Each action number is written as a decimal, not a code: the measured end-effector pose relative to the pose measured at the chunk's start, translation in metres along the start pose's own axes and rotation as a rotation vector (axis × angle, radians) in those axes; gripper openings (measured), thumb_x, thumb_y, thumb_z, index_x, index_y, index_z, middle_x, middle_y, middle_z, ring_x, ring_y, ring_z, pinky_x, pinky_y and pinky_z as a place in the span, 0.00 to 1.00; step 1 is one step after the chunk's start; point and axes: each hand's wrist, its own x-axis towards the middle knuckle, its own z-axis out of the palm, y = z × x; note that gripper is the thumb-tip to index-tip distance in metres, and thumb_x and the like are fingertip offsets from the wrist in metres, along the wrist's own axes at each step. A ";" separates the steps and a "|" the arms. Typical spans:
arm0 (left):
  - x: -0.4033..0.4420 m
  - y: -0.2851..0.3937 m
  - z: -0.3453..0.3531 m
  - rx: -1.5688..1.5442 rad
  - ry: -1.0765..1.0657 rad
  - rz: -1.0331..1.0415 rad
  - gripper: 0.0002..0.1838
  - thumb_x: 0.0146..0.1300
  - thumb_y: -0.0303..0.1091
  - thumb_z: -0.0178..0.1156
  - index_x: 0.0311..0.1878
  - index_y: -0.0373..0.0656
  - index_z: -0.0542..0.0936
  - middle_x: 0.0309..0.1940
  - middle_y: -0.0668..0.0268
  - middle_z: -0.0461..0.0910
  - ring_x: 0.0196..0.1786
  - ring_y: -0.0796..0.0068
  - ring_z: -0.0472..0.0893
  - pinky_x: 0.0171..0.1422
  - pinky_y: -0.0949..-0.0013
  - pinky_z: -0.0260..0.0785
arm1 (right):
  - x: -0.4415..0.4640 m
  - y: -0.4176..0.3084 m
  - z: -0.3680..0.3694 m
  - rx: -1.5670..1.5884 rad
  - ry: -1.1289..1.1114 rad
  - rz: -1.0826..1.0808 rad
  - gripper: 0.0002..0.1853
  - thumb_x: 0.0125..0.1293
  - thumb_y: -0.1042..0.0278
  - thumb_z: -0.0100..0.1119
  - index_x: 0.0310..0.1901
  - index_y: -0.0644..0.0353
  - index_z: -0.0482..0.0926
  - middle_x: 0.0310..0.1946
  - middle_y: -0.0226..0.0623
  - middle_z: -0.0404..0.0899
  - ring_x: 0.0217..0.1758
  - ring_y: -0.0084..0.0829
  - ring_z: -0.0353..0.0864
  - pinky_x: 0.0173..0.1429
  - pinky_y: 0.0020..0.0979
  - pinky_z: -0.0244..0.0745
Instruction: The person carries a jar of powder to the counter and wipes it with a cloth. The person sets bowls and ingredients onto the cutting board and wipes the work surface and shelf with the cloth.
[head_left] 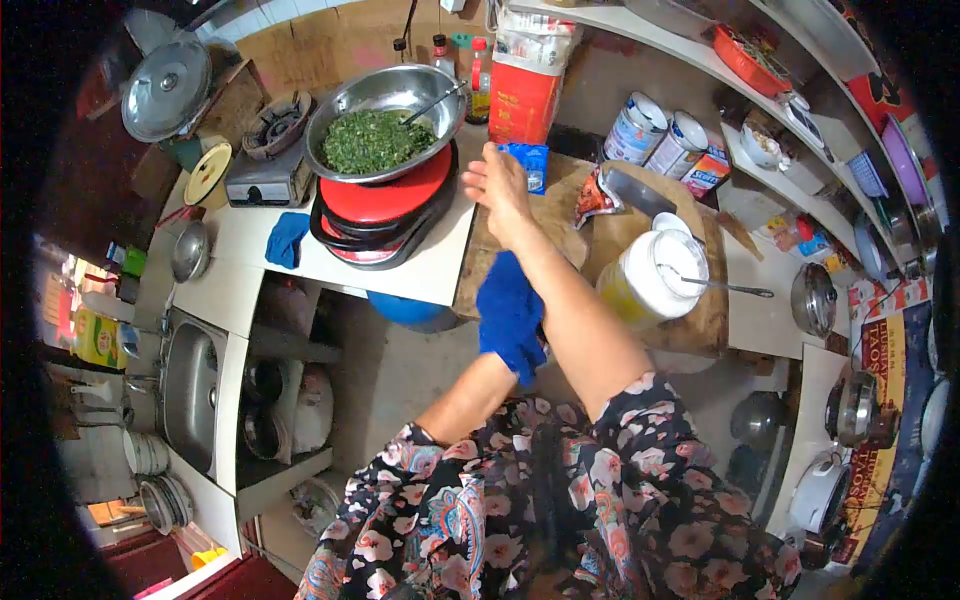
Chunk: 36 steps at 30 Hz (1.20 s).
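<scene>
A dark blue cloth lies against my right forearm, near the middle of the view. Under it is my left hand, its fingers hidden by the cloth. Farther up, my right hand is raised with the fingers spread and nothing in it, beside a small blue packet. To its left a metal bowl of chopped greens and a spoon rests on red and black cookware. A large white tub with a spoon across its mouth stands on the wooden board right of my forearm.
A gas stove and a second blue cloth are at the left, above a sink. Behind the boards stand a red bag, bottles and two cans. Shelves with bowls line the right.
</scene>
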 end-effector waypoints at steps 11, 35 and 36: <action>0.025 0.022 0.018 0.086 0.229 -0.028 0.24 0.55 0.41 0.52 0.48 0.32 0.66 0.43 0.46 0.70 0.40 0.53 0.75 0.41 0.57 0.68 | -0.010 0.029 -0.023 -1.630 -0.277 -0.574 0.13 0.52 0.58 0.52 0.31 0.57 0.78 0.31 0.44 0.78 0.36 0.42 0.79 0.40 0.41 0.73; 0.023 -0.041 -0.010 0.496 -0.248 0.266 0.10 0.50 0.40 0.55 0.28 0.44 0.75 0.21 0.58 0.76 0.26 0.57 0.76 0.29 0.59 0.64 | -0.106 0.054 -0.106 -0.504 0.066 -0.083 0.23 0.61 0.47 0.48 0.23 0.62 0.71 0.20 0.28 0.69 0.25 0.22 0.66 0.31 0.30 0.63; 0.022 -0.047 -0.007 0.203 -0.243 0.340 0.10 0.49 0.39 0.56 0.27 0.42 0.76 0.21 0.58 0.76 0.26 0.59 0.76 0.29 0.61 0.65 | -0.118 0.037 -0.110 -0.370 0.014 0.073 0.20 0.59 0.51 0.52 0.36 0.64 0.74 0.32 0.34 0.76 0.36 0.26 0.72 0.41 0.30 0.66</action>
